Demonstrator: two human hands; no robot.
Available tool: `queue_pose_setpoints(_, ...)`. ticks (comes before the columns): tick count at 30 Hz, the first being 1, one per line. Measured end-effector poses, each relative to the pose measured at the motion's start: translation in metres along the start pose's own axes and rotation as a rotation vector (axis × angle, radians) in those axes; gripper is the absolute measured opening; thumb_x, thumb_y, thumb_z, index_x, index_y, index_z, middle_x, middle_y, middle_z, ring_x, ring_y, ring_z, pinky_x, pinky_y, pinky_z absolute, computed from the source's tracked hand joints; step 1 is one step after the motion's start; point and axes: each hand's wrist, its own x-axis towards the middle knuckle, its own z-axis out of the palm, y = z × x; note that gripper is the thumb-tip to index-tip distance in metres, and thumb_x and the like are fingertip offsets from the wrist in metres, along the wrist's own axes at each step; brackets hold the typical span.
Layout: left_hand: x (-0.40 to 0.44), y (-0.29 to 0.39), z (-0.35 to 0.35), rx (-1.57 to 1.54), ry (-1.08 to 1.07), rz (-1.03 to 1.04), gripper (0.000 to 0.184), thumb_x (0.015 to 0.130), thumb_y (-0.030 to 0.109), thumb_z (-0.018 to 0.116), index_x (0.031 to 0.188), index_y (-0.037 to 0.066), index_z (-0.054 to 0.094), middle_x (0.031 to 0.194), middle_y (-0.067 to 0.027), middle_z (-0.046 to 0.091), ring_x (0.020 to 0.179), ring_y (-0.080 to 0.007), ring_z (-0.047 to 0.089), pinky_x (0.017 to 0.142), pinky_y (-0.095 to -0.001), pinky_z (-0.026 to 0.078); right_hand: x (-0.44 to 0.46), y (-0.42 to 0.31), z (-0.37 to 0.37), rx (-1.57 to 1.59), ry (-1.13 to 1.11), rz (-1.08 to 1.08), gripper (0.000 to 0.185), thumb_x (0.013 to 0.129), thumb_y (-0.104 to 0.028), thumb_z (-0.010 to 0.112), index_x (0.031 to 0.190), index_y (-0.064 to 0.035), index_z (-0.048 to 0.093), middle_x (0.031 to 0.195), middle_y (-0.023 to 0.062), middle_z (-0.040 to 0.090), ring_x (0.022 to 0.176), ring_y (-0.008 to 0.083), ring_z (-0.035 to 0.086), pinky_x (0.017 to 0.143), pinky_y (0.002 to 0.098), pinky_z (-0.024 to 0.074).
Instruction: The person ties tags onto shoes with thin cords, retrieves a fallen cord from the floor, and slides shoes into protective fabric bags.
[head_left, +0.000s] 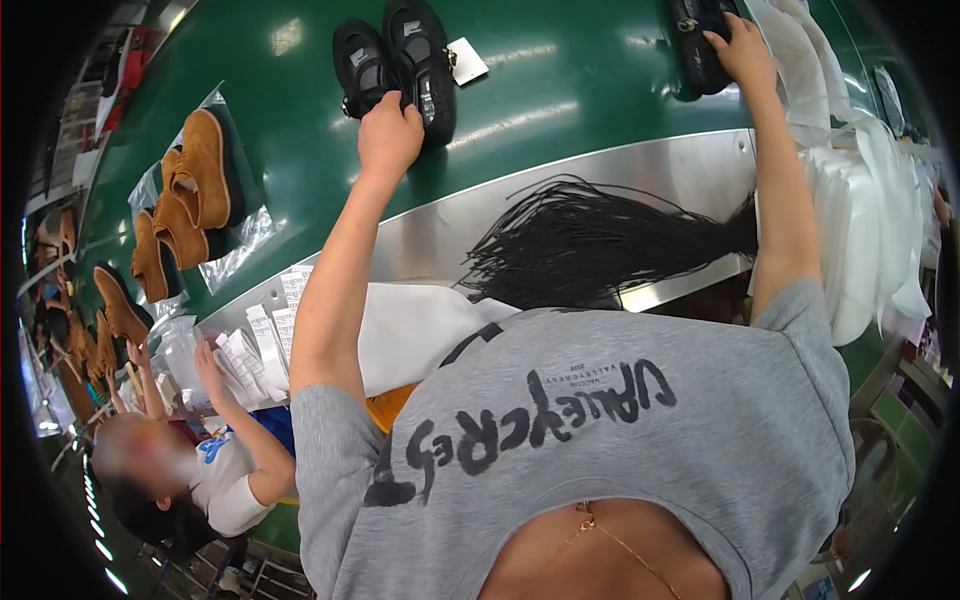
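Two black shoes with strap fronts and metal ornaments lie side by side on the green work surface at the top of the head view. My left hand [390, 135] is closed on the back end of the left black shoe [362, 62], beside the right one [425, 70]. A white card tag [467, 61] sticks out next to that second shoe. Far to the right, my right hand [745, 52] grips another black footwear piece [698, 48] by its side, its upper part cut off by the frame edge.
Brown suede shoes [205, 165] lie on clear plastic bags at left. A bundle of black cords [600, 240] rests on the metal ledge [420, 230]. White label strips [265, 345] lie near a co-worker [230, 480]. White sheets [860, 220] hang at right.
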Motion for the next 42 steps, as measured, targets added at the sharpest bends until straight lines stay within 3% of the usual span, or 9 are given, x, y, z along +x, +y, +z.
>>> queue_pose_setpoints(5,-0.014,0.000,0.003,-0.056,0.143,0.118,0.040,0.084,0.022,0.052,0.115,-0.002,0.049,0.114,-0.0225,0.052,0.103,-0.0358,0.051,0.086,-0.0405,0.042,-0.093,-0.122,-0.023,0.905,-0.366,-0.263,0.018,0.075,-0.024,0.065,0.088,-0.0113,0.066,0.088,0.0077,0.064,0.081,0.0261,0.061,0.073,0.0329,0.0483)
queue_pose_setpoints(7,-0.022,0.004,-0.008,-0.068,0.117,0.143,0.040,0.084,0.021,0.053,0.117,0.000,0.048,0.118,-0.0196,0.049,0.107,-0.0332,0.049,0.089,-0.0389,0.040,-0.128,-0.171,-0.028,0.860,-0.419,-0.576,0.021,0.070,-0.025,0.068,0.087,-0.0118,0.066,0.086,0.0069,0.064,0.086,0.0246,0.060,0.076,0.0357,0.0463)
queue_pose_setpoints(10,-0.035,0.000,-0.021,-0.052,0.122,0.229,0.036,0.083,0.019,0.055,0.115,0.003,0.051,0.113,-0.0164,0.053,0.103,-0.0324,0.052,0.086,-0.0375,0.042,-0.160,-0.210,-0.025,0.766,-0.225,-0.633,0.026,0.069,-0.029,0.070,0.087,-0.0092,0.066,0.085,0.0073,0.063,0.081,0.0264,0.060,0.073,0.0358,0.0462)
queue_pose_setpoints(12,-0.043,-0.003,-0.029,-0.135,0.063,0.170,0.030,0.082,0.019,0.056,0.109,0.006,0.056,0.105,-0.0135,0.057,0.097,-0.0303,0.055,0.083,-0.0355,0.043,-0.161,-0.217,-0.016,0.799,-0.685,-0.528,0.029,0.070,-0.034,0.067,0.087,-0.0101,0.065,0.084,0.0079,0.063,0.083,0.0271,0.060,0.071,0.0376,0.0458)
queue_pose_setpoints(17,-0.054,-0.016,-0.034,-0.213,0.082,0.234,0.022,0.083,0.015,0.056,0.102,0.006,0.061,0.094,-0.0111,0.062,0.089,-0.0249,0.059,0.078,-0.0319,0.045,-0.162,-0.212,-0.015,0.751,-0.526,-0.779,0.027,0.076,-0.036,0.062,0.088,-0.0118,0.065,0.085,0.0081,0.064,0.083,0.0280,0.060,0.073,0.0388,0.0460)
queue_pose_setpoints(29,-0.044,-0.017,-0.030,-0.333,0.102,0.203,0.018,0.081,0.012,0.058,0.097,0.006,0.064,0.092,-0.0111,0.063,0.086,-0.0242,0.060,0.079,-0.0308,0.045,-0.156,-0.215,-0.012,0.821,-0.659,-0.535,0.018,0.079,-0.024,0.053,0.087,-0.0108,0.062,0.082,0.0110,0.063,0.079,0.0325,0.059,0.069,0.0417,0.0463)
queue_pose_setpoints(34,-0.031,-0.018,-0.021,-0.071,0.242,0.274,0.016,0.077,0.020,0.060,0.091,0.014,0.066,0.090,-0.0031,0.060,0.093,-0.0245,0.052,0.082,-0.0393,0.037,-0.141,-0.266,-0.057,1.080,-0.579,-0.469,0.015,0.084,-0.022,0.046,0.089,-0.0095,0.054,0.080,0.0139,0.062,0.077,0.0350,0.058,0.068,0.0454,0.0451)
queue_pose_setpoints(37,-0.018,-0.013,-0.015,0.141,0.290,0.414,0.015,0.074,0.018,0.060,0.087,0.013,0.064,0.090,-0.0034,0.060,0.092,-0.0251,0.052,0.084,-0.0430,0.033,-0.114,-0.309,-0.091,1.456,-0.286,-0.494,0.014,0.084,-0.016,0.050,0.093,-0.0056,0.054,0.075,0.0127,0.061,0.069,0.0300,0.059,0.063,0.0345,0.0469)
queue_pose_setpoints(42,0.007,0.017,-0.012,0.479,0.265,0.409,0.021,0.070,0.028,0.063,0.084,0.012,0.066,0.088,-0.0038,0.061,0.092,-0.0239,0.052,0.083,-0.0423,0.031,-0.046,-0.343,-0.048,1.414,-0.259,-0.074,0.019,0.078,-0.021,0.055,0.087,-0.0063,0.063,0.080,0.0117,0.064,0.075,0.0269,0.062,0.067,0.0348,0.0491)
